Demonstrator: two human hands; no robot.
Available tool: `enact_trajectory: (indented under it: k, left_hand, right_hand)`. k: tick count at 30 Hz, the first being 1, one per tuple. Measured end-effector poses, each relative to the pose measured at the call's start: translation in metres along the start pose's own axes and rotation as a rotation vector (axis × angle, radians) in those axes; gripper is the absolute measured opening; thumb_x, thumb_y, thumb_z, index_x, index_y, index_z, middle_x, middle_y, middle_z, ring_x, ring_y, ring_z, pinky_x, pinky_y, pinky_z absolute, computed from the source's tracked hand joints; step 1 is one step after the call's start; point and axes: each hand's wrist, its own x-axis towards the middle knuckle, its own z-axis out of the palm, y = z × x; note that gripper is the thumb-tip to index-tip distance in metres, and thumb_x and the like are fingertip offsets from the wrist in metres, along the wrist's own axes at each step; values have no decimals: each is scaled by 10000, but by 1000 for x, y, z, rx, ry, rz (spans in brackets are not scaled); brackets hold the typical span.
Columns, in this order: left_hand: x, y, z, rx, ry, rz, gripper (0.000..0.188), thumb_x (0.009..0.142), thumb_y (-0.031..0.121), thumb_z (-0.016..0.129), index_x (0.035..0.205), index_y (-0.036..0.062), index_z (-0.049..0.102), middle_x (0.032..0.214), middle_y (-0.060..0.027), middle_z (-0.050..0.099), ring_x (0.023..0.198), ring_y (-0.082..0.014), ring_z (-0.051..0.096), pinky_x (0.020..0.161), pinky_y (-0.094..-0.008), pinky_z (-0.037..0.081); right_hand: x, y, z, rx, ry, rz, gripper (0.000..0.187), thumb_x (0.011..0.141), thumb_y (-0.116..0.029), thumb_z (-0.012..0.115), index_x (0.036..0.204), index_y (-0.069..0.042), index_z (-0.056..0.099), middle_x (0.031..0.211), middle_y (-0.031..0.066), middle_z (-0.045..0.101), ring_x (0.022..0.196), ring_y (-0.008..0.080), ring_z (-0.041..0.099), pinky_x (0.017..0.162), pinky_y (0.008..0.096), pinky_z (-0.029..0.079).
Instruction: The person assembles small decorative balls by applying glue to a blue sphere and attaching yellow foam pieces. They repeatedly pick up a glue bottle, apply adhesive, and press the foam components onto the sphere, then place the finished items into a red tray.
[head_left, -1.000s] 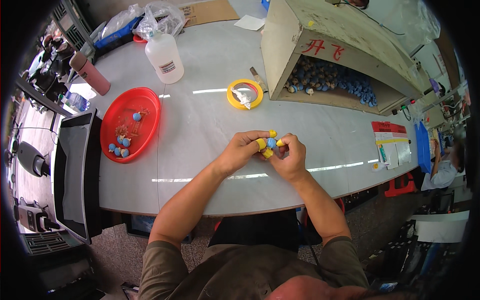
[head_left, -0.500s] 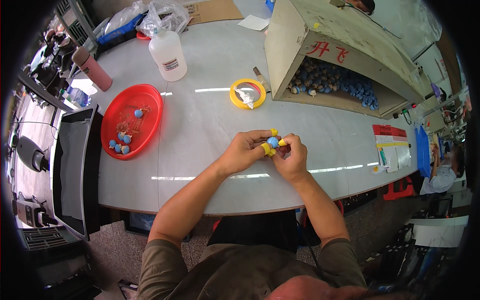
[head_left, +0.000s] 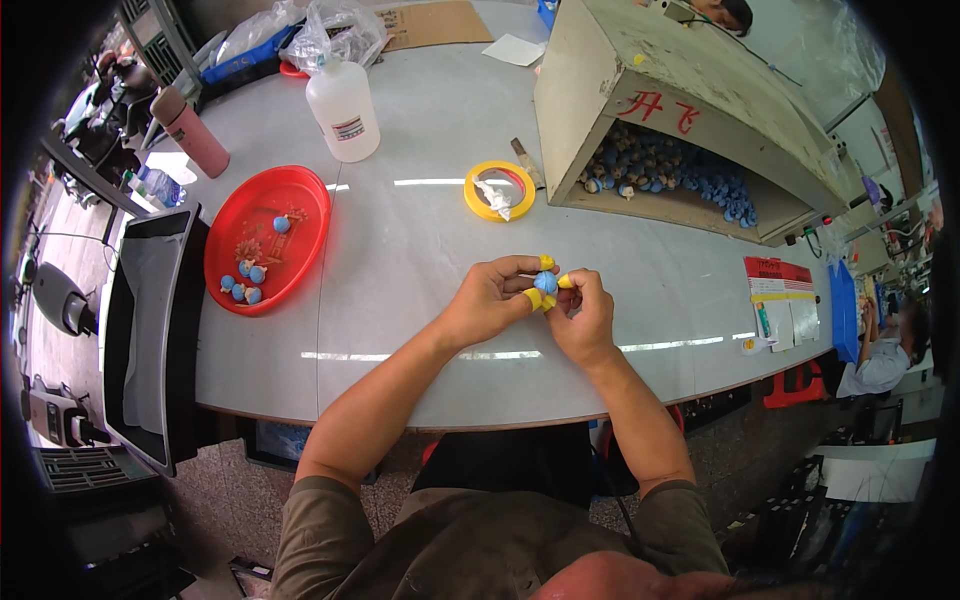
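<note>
Above the middle of the table, my left hand [head_left: 490, 302] pinches a small round blue figurine piece [head_left: 545, 282] between thumb and fingers. Yellow tape wraps the fingertips of both hands. From the other side my right hand [head_left: 585, 318] closes on the same piece, its taped fingertip against the blue surface. Fingers cover the underside of the piece. To the left, a red plastic plate [head_left: 268, 180] carries several similar blue pieces [head_left: 245, 282] with pale parts. Many more blue pieces [head_left: 650, 165] are heaped inside the open-fronted beige box [head_left: 575, 110] at the far right.
Beyond my hands lie a yellow tape roll [head_left: 470, 192] with crumpled white material on it and a flat scraper-like tool [head_left: 526, 162]. A white plastic bottle [head_left: 343, 110] and pink flask [head_left: 192, 135] stand far left. A black bin [head_left: 180, 330] adjoins the left edge; red-and-white papers [head_left: 785, 290] lie right.
The blue piece appears turned slightly between my fingers, with more of its round blue top showing. Both hands stay in nearly the same place; the whole view has shifted a little.
</note>
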Motion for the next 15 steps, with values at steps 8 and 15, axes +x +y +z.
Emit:
enact_trajectory:
  k: [8, 15]
  left_hand:
    - [1, 2, -2, 11, 18, -19, 466, 944, -26, 635, 1392, -108, 535, 1322, -164, 660, 1222, -226, 654, 1010, -342, 554]
    - [1, 3, -2, 74, 54, -8, 365, 941, -33, 675, 1292, -68, 580, 1255, -148, 671, 1152, -211, 678, 990, -345, 568]
  right_hand:
    - [1, -2, -2, 27, -35, 14, 372, 779, 31, 765, 1053, -46, 526, 739, 48, 619, 574, 142, 606, 532, 278, 500]
    - [-1, 0, -1, 52, -49, 51, 345, 809, 14, 751, 1086, -28, 551, 736, 43, 619, 576, 136, 608, 541, 273, 500]
